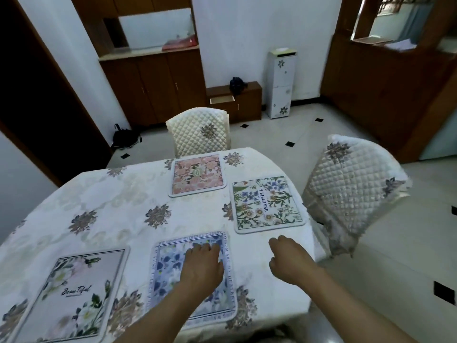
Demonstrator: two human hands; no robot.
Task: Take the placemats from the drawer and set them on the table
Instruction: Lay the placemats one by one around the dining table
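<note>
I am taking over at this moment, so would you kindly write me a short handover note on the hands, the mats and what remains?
Left hand: flat on the blue mat.
Right hand: loosely curled over the table, holding nothing.
Done: four mats lie flat on the table: blue, grey, pink, green.
Left: lift the left hand; check the open drawer, whose contents cannot be seen from here.

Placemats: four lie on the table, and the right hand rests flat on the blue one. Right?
Wrong hand. The head view shows the left hand flat on the blue placemat; the right hand is beside it, loosely curled, holding nothing. Four is right.
</note>
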